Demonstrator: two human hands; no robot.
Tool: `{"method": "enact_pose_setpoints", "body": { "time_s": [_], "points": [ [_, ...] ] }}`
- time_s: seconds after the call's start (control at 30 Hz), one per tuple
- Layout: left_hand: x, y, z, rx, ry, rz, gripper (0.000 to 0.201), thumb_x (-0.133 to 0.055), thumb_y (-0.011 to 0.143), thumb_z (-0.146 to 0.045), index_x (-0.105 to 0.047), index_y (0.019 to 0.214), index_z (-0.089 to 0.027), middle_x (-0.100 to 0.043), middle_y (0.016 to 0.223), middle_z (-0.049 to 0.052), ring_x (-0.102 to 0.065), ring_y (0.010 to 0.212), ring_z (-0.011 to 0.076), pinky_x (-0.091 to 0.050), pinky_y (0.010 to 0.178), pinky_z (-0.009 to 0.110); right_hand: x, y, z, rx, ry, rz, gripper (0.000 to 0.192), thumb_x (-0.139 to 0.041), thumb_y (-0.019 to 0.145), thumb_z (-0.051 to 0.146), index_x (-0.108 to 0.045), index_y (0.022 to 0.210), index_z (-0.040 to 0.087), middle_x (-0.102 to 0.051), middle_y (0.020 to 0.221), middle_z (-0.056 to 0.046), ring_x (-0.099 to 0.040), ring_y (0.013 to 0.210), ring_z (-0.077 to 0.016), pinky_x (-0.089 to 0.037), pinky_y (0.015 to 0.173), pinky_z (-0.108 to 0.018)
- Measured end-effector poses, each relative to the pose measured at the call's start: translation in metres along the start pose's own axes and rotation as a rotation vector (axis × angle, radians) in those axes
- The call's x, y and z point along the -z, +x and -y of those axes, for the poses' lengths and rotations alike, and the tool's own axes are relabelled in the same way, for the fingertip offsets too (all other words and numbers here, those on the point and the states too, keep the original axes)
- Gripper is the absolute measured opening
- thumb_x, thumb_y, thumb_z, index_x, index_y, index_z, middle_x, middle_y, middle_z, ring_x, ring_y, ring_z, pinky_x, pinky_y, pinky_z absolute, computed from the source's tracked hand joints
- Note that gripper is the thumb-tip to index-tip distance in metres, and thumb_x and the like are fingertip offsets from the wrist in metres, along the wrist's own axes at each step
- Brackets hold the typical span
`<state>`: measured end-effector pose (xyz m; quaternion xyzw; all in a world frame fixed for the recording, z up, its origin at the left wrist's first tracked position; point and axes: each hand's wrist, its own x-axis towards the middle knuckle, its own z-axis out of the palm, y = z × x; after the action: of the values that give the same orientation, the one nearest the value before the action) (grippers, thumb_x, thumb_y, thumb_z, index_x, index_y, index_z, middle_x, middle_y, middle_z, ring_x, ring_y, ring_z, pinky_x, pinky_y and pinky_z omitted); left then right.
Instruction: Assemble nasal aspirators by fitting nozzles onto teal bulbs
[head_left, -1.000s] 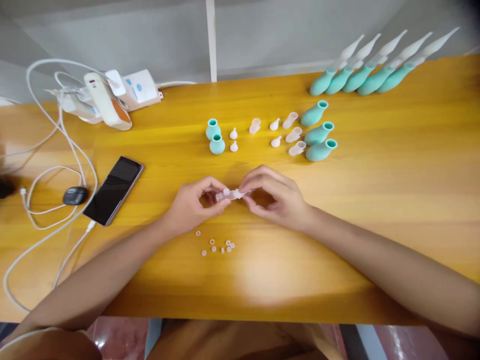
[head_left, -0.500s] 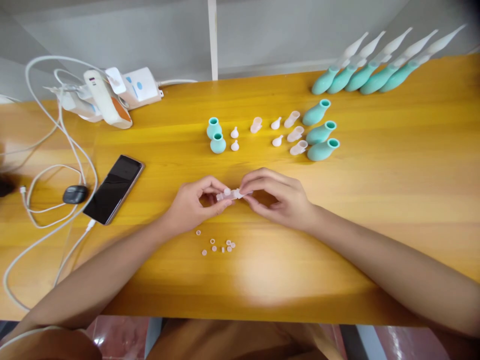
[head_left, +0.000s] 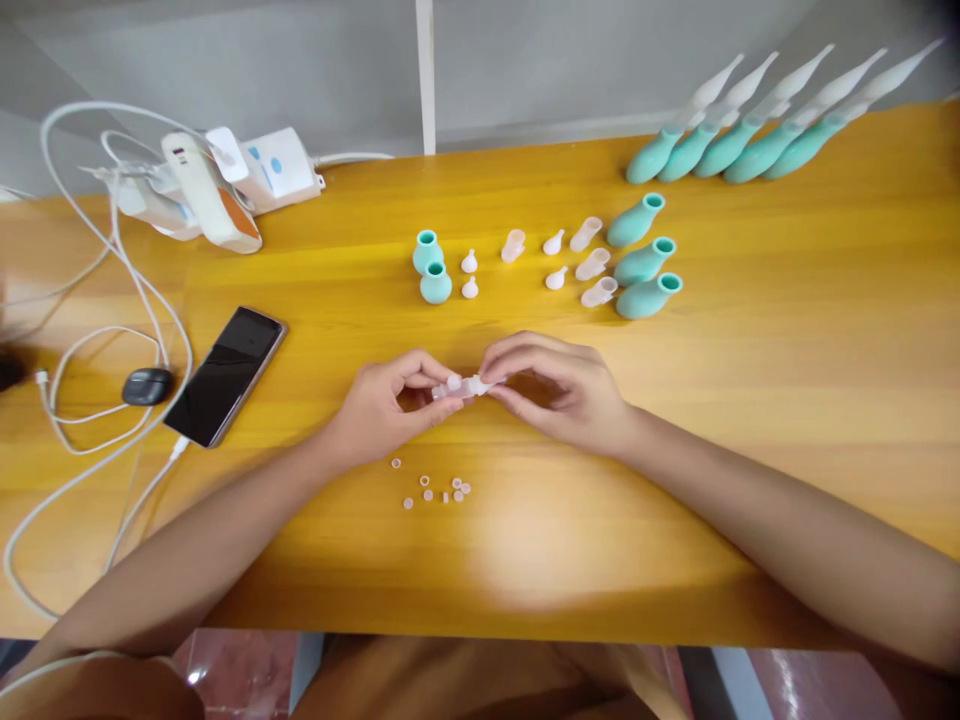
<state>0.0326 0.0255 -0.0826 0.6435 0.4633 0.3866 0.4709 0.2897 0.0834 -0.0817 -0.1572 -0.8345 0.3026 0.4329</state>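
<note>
Seen from above, two bare hands meet at the centre of the frame over a yellow wooden desk (head_left: 750,330). Between them is a small translucent tube piece (head_left: 463,387), its long axis running left to right across the frame, lifted just above the desk. The left hand (head_left: 386,408) pinches its left end with thumb and curled fingers; the right hand (head_left: 559,392) pinches its right end with its fingertips, other fingers loosely curved. Both hands are equally near, forearms angling in from the lower corners. Just below the hands lie tiny pale rings (head_left: 437,488). Above them, teal bulbs (head_left: 643,264) and small clear caps (head_left: 591,264) sit in rows. A phone (head_left: 225,375) lies at left.
</note>
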Motion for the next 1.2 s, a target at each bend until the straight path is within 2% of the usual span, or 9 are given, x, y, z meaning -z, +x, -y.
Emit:
{"method": "enact_pose_setpoints", "body": {
  "time_s": [0.23,0.5,0.67,0.8,1.2],
  "points": [
    [-0.0005,0.0009,-0.0032,-0.008,-0.060,0.028,0.026,-0.085,0.095,-0.040,-0.075,0.108,-0.019,-0.088,0.105,0.010,-0.083,0.092,0.0199,-0.065,0.080,0.030,0.0012,0.0010,0.0003,0.003,-0.007,0.010,0.015,-0.074,0.103,0.014,-0.075,0.116,0.022,-0.079,0.112,-0.010,-0.078,0.101,-0.0177,-0.069,0.088,-0.032],
    [-0.0007,0.0008,-0.0017,0.001,0.024,-0.018,0.029,-0.086,0.093,-0.042,-0.076,0.108,-0.019,-0.088,0.102,0.009,-0.082,0.087,0.0195,-0.064,0.076,0.029,0.0015,-0.0018,0.0029,0.044,-0.142,0.008,0.026,-0.073,0.101,0.011,-0.075,0.122,0.025,-0.078,0.115,-0.010,-0.078,0.103,-0.0209,-0.069,0.089,-0.035],
    [-0.0010,0.0004,-0.0011,0.005,-0.008,0.002,0.028,-0.085,0.095,-0.041,-0.075,0.108,-0.019,-0.088,0.107,0.010,-0.082,0.092,0.0199,-0.064,0.079,0.030,0.0022,-0.0019,0.0006,0.044,-0.129,0.004,0.024,-0.073,0.101,0.010,-0.074,0.121,0.023,-0.077,0.115,-0.011,-0.078,0.100,-0.0201,-0.068,0.087,-0.034],
    [-0.0013,-0.0002,-0.0012,-0.001,0.028,-0.019,0.027,-0.085,0.095,-0.041,-0.076,0.108,-0.019,-0.088,0.102,0.009,-0.080,0.086,0.0180,-0.062,0.076,0.028,0.0035,-0.0014,0.0011,0.032,-0.124,0.004,0.023,-0.074,0.101,0.013,-0.075,0.121,0.024,-0.078,0.113,-0.010,-0.078,0.101,-0.0209,-0.069,0.088,-0.035],
    [-0.0007,-0.0001,-0.0008,0.001,0.031,-0.015,0.029,-0.086,0.094,-0.043,-0.077,0.108,-0.019,-0.088,0.101,0.009,-0.081,0.086,0.0192,-0.064,0.076,0.029,0.0042,-0.0019,0.0020,0.023,-0.107,0.029,0.020,-0.074,0.102,0.014,-0.076,0.119,0.024,-0.079,0.113,-0.010,-0.079,0.101,-0.0204,-0.069,0.088,-0.035]
  ]
}}
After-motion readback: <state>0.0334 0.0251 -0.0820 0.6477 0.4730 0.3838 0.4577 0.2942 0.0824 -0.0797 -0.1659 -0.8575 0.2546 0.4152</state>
